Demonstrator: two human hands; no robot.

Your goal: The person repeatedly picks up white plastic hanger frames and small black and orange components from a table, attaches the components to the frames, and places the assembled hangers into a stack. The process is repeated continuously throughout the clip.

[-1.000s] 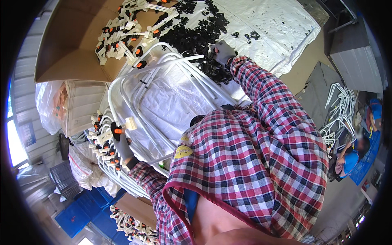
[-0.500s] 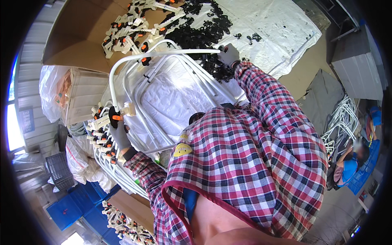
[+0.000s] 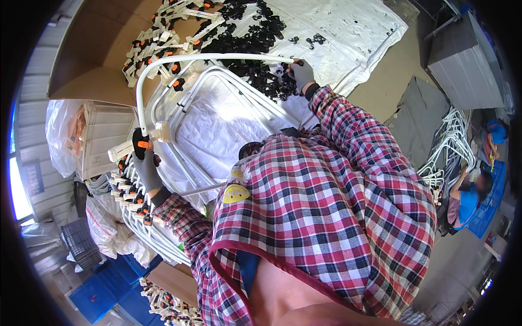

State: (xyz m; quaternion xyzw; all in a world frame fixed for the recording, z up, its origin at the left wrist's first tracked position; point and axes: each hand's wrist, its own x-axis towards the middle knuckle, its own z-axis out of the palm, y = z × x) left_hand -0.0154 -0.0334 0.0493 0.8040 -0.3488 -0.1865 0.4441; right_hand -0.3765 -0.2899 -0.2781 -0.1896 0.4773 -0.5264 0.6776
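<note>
Both my gloved hands hold a bent white metal tube (image 3: 212, 56), raised above the worktop. My left hand (image 3: 145, 167) is closed round its near-left end, at a black clamp with an orange tab (image 3: 142, 143) and a cream plastic block (image 3: 120, 152). My right hand (image 3: 300, 75) grips the tube's other end, next to a heap of small black plastic parts (image 3: 253, 35). Under the raised tube, several more bent white tubes (image 3: 239, 89) lie on white sheeting (image 3: 209, 117). Part of the left fingers is hidden behind the clamp.
Cream fittings with black and orange parts (image 3: 157, 41) are piled by a large cardboard box (image 3: 89, 54). Tubes with fitted clamps (image 3: 130, 209) are stacked by my left forearm. At far right, people in blue sit near a tube pile (image 3: 446, 144). A grey box (image 3: 465, 68) stands beyond.
The view has shifted slightly, so most things sit further left. Both hands still hold the tube, and its raised bend looks a little wider.
</note>
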